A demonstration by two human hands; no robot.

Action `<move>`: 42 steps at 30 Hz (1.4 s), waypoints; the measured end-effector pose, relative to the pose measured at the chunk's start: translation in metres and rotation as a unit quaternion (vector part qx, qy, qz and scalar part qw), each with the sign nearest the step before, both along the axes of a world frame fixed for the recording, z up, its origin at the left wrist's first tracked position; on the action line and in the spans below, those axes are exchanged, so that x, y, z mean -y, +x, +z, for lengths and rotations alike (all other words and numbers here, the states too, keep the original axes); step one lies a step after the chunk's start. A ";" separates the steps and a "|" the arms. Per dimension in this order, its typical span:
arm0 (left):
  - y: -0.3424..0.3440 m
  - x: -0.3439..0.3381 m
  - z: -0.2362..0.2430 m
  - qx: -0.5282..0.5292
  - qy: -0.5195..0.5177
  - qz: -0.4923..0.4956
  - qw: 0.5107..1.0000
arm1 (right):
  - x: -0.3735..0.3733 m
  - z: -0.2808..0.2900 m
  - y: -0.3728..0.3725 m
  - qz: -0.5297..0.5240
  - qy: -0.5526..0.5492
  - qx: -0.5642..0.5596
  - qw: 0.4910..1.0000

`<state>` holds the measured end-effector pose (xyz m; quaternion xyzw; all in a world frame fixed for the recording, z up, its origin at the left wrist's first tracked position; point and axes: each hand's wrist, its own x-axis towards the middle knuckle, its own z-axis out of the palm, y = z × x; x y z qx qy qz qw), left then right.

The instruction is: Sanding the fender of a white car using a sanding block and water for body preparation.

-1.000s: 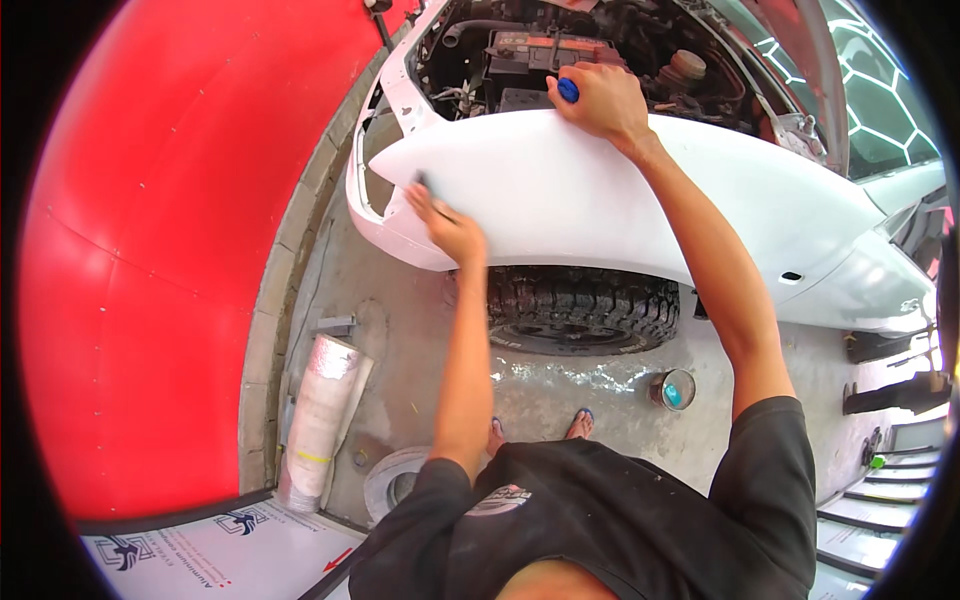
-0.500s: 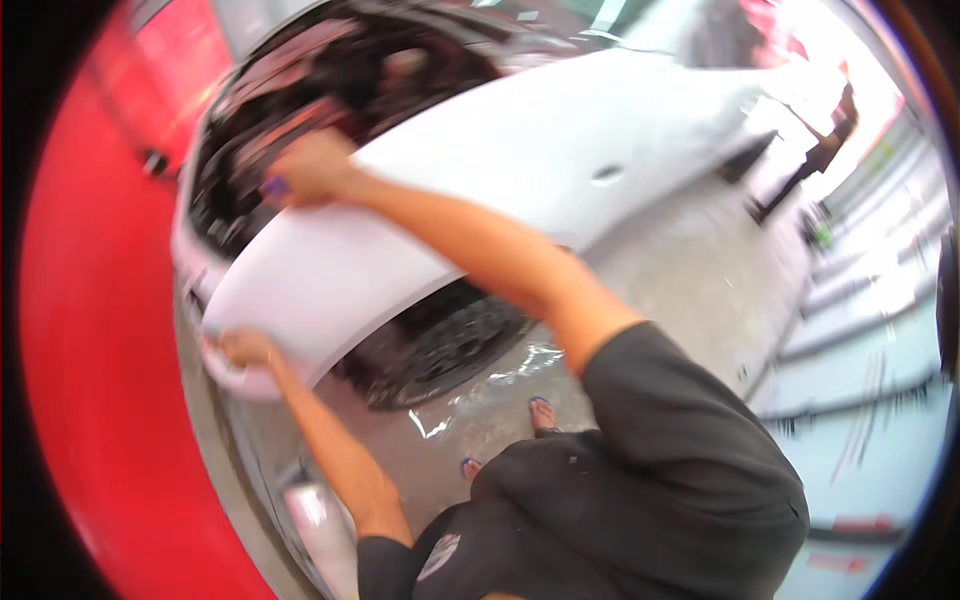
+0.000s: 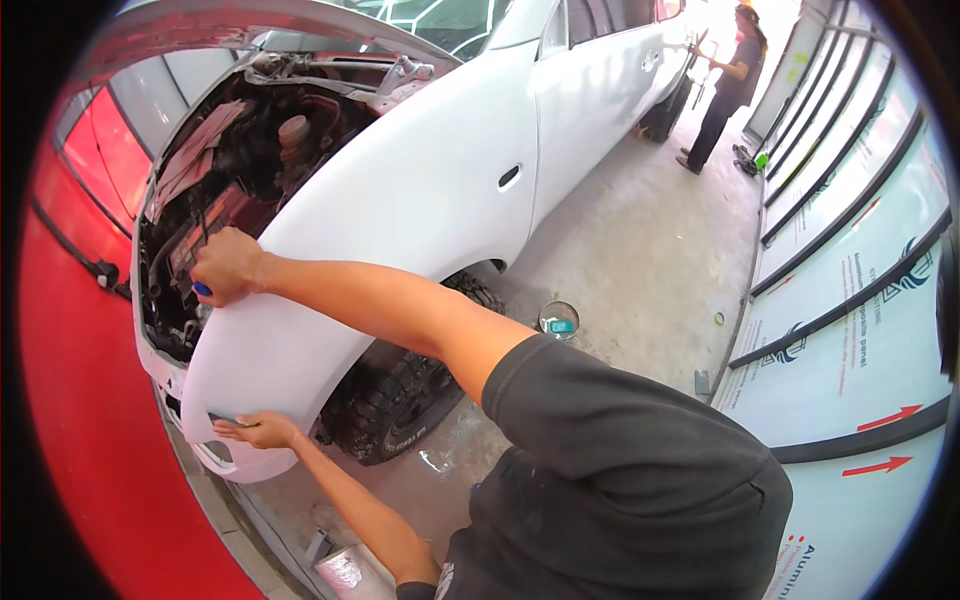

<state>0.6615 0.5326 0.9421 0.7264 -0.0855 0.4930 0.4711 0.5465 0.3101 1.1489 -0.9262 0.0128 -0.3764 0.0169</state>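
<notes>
A white front fender [image 3: 400,190] of a car stretches out before me. My left hand [image 3: 262,430] lies against its lower front end, palm turned up, with a thin dark grey pad [image 3: 226,421] under the fingers; whether it is sandpaper or a block I cannot tell. Higher up, at the fender's edge along the engine bay [image 3: 290,130], my right hand [image 3: 230,266] is closed in a fist. A bit of blue [image 3: 203,288] shows at its fingers, and the rest of what it may hold is hidden.
Below the fender is a knobbly black tyre [image 3: 395,405]. A round bucket [image 3: 558,319] with something teal in it stands on the floor behind the wheel. The raised hood [image 3: 300,22] hangs above. Another person [image 3: 735,85] stands near the rear wheel. Panelled wall [image 3: 840,260] runs along the right.
My head view has shifted and sharpened, bringing the bucket and rear door into sight. My right hand has slid forward along the fender edge; the left stays at the front end.
</notes>
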 end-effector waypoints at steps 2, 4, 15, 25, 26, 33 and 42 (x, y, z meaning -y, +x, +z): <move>0.005 -0.003 0.003 -0.061 -0.003 -0.009 0.998 | 0.000 -0.001 0.000 -0.018 0.008 -0.029 0.999; 0.012 -0.007 0.006 -0.123 -0.021 -0.020 0.992 | 0.000 -0.001 0.000 0.000 0.006 0.003 1.000; 0.036 -0.019 0.000 -0.033 -0.012 0.005 0.999 | 0.000 -0.002 0.001 -0.028 0.009 -0.007 1.000; 0.035 -0.019 0.003 -0.027 -0.008 -0.009 1.000 | -0.001 -0.002 -0.001 -0.005 0.010 0.035 0.999; 0.037 -0.021 0.005 -0.114 -0.011 -0.002 0.993 | -0.001 -0.002 -0.002 -0.004 0.010 0.038 0.999; 0.028 -0.019 0.008 -0.028 0.014 0.012 0.999 | -0.004 0.001 -0.003 -0.038 0.028 -0.027 0.999; 0.042 -0.027 0.022 -0.231 -0.010 -0.021 0.973 | -0.004 0.002 -0.004 -0.035 0.030 -0.010 0.999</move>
